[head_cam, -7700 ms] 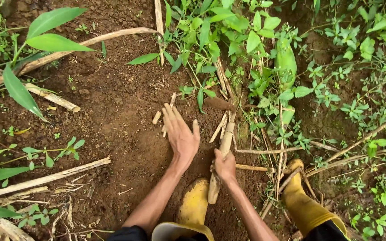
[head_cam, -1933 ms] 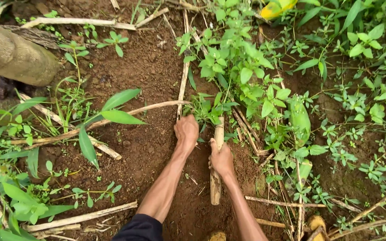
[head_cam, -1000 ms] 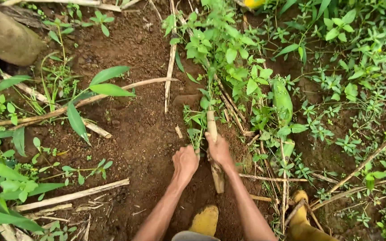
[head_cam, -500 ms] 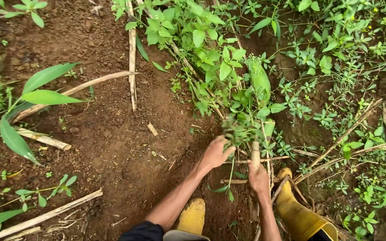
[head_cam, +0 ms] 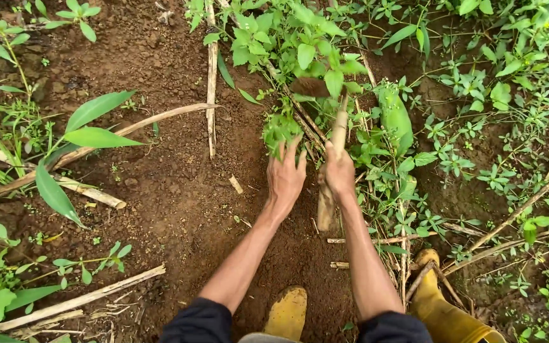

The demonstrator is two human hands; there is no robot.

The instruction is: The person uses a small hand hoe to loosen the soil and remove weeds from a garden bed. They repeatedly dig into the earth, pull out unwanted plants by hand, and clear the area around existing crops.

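Near the frame's centre, the right hand [head_cam: 339, 173] has its fingers wrapped tight around a wooden-handled hoe [head_cam: 333, 159], whose blade sits in the weeds [head_cam: 300, 44] above. The left hand [head_cam: 286, 174], fingers spread, touches a small green weed clump [head_cam: 279, 127] on bare soil [head_cam: 160, 184].

Soft, even daylight falls from above, as under cloud or tree cover; nothing casts a hard-edged shadow. The brown soil [head_cam: 160, 190] reads evenly lit and slightly damp, with no glare. Faint, diffuse shade gathers under the forearms and beneath the green weeds [head_cam: 312, 51] at the far edge of the ground. The broad leaves [head_cam: 96, 121] on the left show a mild sheen. Focus is sharp through the middle; the corners soften a little and lines bend outward from a wide lens. Colours are saturated, greens especially vivid.
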